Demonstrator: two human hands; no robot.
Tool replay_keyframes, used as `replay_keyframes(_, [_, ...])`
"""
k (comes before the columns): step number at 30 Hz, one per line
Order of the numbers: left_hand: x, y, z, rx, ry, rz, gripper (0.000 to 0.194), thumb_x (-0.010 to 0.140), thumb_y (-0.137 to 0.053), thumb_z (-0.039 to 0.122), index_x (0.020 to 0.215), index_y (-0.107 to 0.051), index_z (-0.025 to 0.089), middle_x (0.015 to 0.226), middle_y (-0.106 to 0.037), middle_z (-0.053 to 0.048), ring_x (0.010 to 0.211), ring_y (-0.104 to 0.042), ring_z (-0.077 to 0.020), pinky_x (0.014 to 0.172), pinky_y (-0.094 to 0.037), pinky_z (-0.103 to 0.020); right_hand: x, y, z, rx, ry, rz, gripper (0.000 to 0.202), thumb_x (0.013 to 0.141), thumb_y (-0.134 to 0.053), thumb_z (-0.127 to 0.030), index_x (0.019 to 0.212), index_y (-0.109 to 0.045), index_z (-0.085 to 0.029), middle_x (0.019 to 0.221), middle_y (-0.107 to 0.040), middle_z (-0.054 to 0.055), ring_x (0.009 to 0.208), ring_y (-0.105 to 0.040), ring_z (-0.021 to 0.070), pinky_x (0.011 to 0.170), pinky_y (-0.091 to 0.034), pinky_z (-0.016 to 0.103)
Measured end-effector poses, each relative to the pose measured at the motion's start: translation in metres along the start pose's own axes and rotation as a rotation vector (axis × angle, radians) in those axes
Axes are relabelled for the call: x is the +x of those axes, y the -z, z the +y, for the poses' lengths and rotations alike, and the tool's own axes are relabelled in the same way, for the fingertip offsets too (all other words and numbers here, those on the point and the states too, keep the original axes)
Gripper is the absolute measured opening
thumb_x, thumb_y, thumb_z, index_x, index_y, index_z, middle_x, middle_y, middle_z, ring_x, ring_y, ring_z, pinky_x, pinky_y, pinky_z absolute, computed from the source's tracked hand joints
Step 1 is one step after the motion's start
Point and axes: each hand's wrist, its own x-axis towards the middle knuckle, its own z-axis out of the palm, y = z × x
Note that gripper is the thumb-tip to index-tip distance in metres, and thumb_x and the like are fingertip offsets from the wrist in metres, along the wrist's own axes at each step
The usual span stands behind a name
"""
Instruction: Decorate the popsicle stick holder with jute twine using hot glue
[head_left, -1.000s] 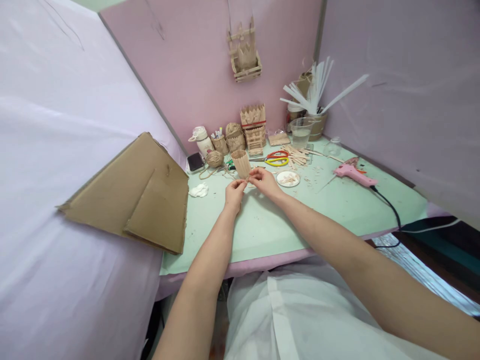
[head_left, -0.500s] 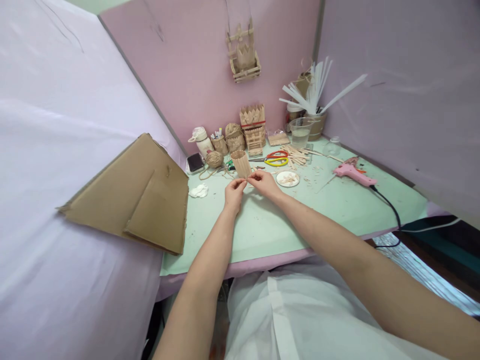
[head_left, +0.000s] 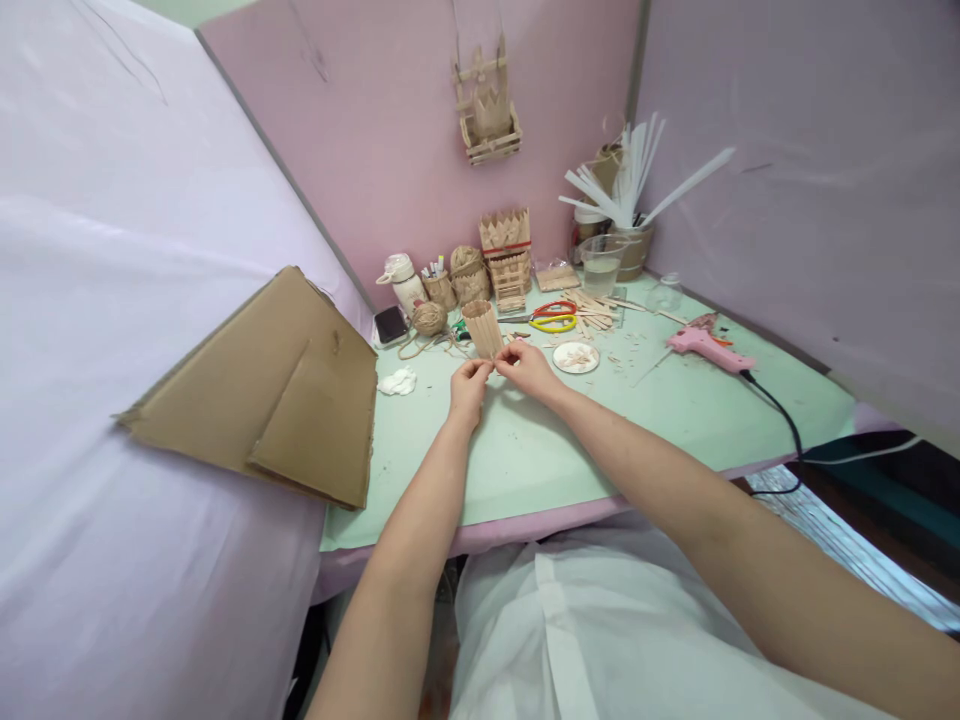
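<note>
Near the middle of the pale green table (head_left: 540, 450), just beyond the fingertips, stands a small wooden cup (head_left: 482, 330), made of narrow light-brown strips set side by side, round, open at the top and hollow, its floor out of sight. At its near side the left hand (head_left: 469, 390) and the right hand (head_left: 529, 368) almost meet, thumb and fingertips of each pinched together; what they grip is too small to tell. To the right, a shallow white dish (head_left: 559, 358) bears wood scraps. Behind, scissors (head_left: 555, 324) lie open beside loose sticks (head_left: 592, 312). Farther back, one holder (head_left: 441, 292) contains pens, another (head_left: 472, 289) a ball of twine, and a clear tub (head_left: 600, 275) some liquid. Against the corner, a bucket (head_left: 636, 255) is full of white strips (head_left: 637, 180). On the pink wall, a hanging basket (head_left: 491, 153) cradles a pointed-rim cup (head_left: 491, 115).
</note>
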Motion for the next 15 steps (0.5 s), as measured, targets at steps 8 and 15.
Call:
replay_keyframes(8, [0.0031, 0.0056, 0.0059, -0.325, 0.281, -0.208, 0.021, 0.060, -0.072, 0.025, 0.066, -0.056, 0.013, 0.059, -0.044, 0.003, 0.051, -0.034, -0.0040, 0.042, -0.018, -0.017, -0.0034, 0.0004, -0.0050, 0.025, 0.146, -0.031, 0.009, 0.072, -0.054, -0.024, 0.070, -0.060, -0.018, 0.075, -0.060, 0.002, 0.074, -0.052, 0.0143, 0.067, -0.041, 0.026])
replay_keyframes(15, [-0.0008, 0.0023, 0.0017, -0.053, 0.057, -0.119, 0.023, 0.067, -0.070, 0.035, 0.073, -0.061, 0.015, 0.068, -0.055, 0.000, 0.057, -0.040, -0.0069, 0.049, -0.029, -0.018, -0.0006, 0.0009, -0.0058, 0.098, -0.081, -0.021, 0.014, 0.070, -0.056, -0.032, 0.066, -0.058, -0.018, 0.068, -0.060, 0.000, 0.067, -0.051, 0.0135, 0.066, -0.041, 0.026])
